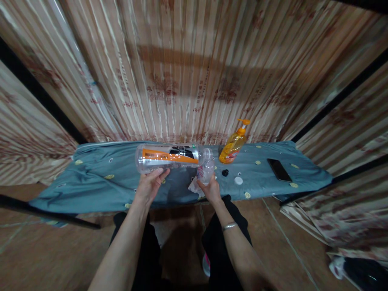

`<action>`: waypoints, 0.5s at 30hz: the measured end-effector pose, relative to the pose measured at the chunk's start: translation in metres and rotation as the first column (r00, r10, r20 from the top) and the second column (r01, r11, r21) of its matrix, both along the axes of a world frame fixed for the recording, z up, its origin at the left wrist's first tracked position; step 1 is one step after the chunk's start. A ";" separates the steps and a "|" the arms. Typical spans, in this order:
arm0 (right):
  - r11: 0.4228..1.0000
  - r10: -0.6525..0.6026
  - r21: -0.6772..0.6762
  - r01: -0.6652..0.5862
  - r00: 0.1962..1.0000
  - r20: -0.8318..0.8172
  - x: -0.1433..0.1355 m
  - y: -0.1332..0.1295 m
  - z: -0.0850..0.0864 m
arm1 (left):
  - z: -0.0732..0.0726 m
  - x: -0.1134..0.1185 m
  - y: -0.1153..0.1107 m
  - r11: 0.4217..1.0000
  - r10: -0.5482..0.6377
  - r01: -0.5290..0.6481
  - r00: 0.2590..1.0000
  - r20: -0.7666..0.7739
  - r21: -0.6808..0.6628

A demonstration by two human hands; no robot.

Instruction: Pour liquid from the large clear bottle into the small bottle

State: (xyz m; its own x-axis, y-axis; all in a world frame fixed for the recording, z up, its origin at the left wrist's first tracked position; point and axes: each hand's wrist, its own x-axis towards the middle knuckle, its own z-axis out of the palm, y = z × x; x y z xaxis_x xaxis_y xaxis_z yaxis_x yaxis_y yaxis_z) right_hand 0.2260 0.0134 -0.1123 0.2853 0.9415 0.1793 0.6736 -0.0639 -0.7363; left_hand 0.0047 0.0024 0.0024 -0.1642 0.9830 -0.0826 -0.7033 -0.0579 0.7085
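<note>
My left hand (151,184) is closed around the lower side of a large clear plastic bottle (166,157) with an orange, black and silver label. The bottle lies sideways in the air, its neck to the right. In my right hand (210,188) is a smaller clear plastic bottle (206,167), tilted upward, its top beside the large bottle's neck. Whether the two mouths touch, I cannot tell. A pale crumpled piece (195,186), tissue or wrapper, shows beneath the small bottle. Just right of my right hand lie a black cap (225,172) and a white cap (238,180).
A yellow pump bottle (233,147) stands toward the back of the teal cloth-covered surface (100,173). Farther right lies a dark phone (279,169). Black metal poles (348,93) flank the surface, and a striped curtain (182,81) hangs behind it. My legs are below the front edge.
</note>
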 end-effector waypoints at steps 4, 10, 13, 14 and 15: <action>1.000 0.000 0.015 0.000 1.000 -0.015 0.000 0.000 -0.001 | -0.001 0.000 0.000 1.000 -0.008 0.008 1.000 0.001 0.001; 1.000 0.009 0.016 -0.008 0.999 -0.054 -0.001 -0.001 0.002 | 0.001 0.000 0.000 1.000 -0.012 0.012 1.000 -0.005 0.000; 1.000 0.006 -0.007 -0.007 0.999 -0.046 -0.001 -0.001 0.003 | 0.001 0.001 -0.001 1.000 -0.012 0.012 1.000 -0.010 0.003; 1.000 0.005 -0.011 -0.005 0.999 -0.042 -0.001 -0.001 0.004 | 0.001 0.001 -0.001 1.000 -0.011 0.011 1.000 -0.010 0.003; 1.000 0.006 -0.011 -0.007 0.999 -0.040 -0.001 -0.001 0.004 | 0.000 0.001 -0.001 1.000 -0.010 0.010 1.000 -0.008 0.003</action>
State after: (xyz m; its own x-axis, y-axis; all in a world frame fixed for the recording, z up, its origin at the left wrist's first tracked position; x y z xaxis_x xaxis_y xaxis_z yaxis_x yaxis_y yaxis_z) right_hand 0.2252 0.0123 -0.1082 0.2861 0.9452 0.1573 0.6440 -0.0681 -0.7620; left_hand 0.0052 0.0018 0.0028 -0.1552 0.9847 -0.0786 -0.6979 -0.0530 0.7142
